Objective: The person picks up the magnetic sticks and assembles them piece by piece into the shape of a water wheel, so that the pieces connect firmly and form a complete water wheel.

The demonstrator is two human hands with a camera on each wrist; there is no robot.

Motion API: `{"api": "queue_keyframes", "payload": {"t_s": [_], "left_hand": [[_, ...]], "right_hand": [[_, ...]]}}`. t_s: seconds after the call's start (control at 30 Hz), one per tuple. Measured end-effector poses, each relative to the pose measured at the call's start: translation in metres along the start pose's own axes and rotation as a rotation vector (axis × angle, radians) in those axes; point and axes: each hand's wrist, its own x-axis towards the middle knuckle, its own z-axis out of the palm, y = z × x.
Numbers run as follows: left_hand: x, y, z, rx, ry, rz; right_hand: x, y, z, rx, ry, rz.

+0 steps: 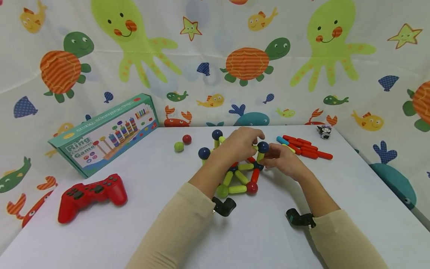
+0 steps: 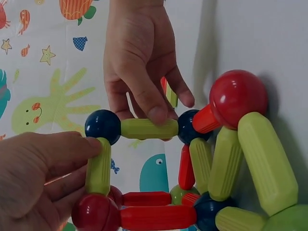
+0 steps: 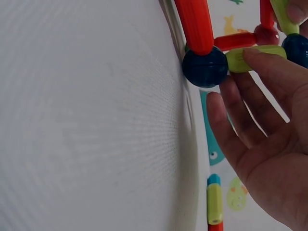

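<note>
- Nearest: beige sleeves [image 1: 178, 228], a black wrist camera [image 1: 226, 207] strapped at each cuff.
- Red game controller [image 1: 92, 194] on the white desk [image 1: 141, 239], left side.
- Mid-desk, between the forearms and beyond: construction [image 1: 237, 189] of ribbed rods and coloured balls. Green ball [image 1: 222, 191] and red ball [image 1: 252, 188] at its near edge.
- Right hand [image 1: 283, 160]: thumb and fingers pinching the upright yellow-green rod [image 2: 144, 128], which joins two navy balls at the construction's right side.
- Left hand [image 1: 240, 144]: reaching over the top, pinching the upper yellow-green rod [image 2: 98, 168] close to the upper navy ball [image 1: 263, 147].
- Left, farther back: Ring Game box [image 1: 111, 136], standing at a slant.
- Loose green ball [image 1: 179, 146] and loose red ball [image 1: 187, 139], near each other, right of box.
- Beyond the right hand: pile of rods [image 1: 309, 153], mostly red.
- Far right corner: small black-and-white figurine [image 1: 324, 132].
- Behind everything: cloth [image 1: 215, 33] printed with sea animals.
</note>
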Motion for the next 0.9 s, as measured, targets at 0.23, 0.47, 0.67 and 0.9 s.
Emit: {"api": "queue_keyframes", "payload": {"t_s": [0.23,0.47,0.67,0.9], "left_hand": [[-0.023,-0.017,-0.012,-0.19,0.25,0.013],[-0.056,-0.057,-0.017,-0.479,0.536,-0.056],[-0.08,-0.1,-0.003,-0.605,0.551,-0.265],[-0.089,-0.127,0.015,-0.855,0.438,-0.458]], "right_hand": [[-0.001,-0.001,0.003,0.001,0.005,-0.02],[-0.01,-0.003,0.001,-0.085,0.036,-0.003],[-0.019,-0.004,0.001,-0.074,0.003,0.075],[-0.025,-0.002,0.006,-0.044,-0.075,0.1]]}}
